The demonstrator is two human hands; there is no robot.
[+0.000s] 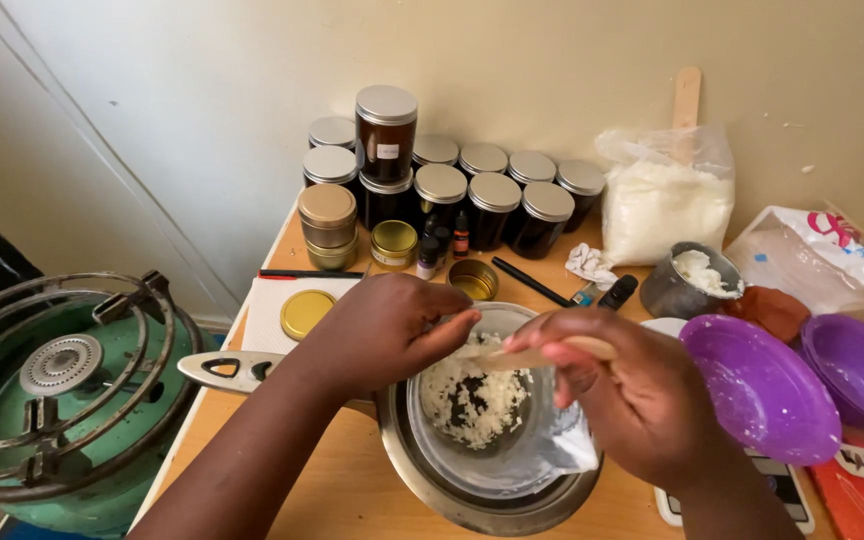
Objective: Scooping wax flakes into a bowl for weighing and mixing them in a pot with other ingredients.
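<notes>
While the left hand (382,330) steadies the glass bowl (477,450) at centre frame, the right hand (632,400) grips a wooden stick (542,352), stirring white flakes (472,400); next, I judge, slow turns without spilling

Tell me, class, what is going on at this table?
A person's left hand steadies a glass bowl of white flakes sitting inside a metal pan. The right hand holds a wooden stick over the flakes. Lidded dark jars stand behind, purple plates to the right.
</notes>
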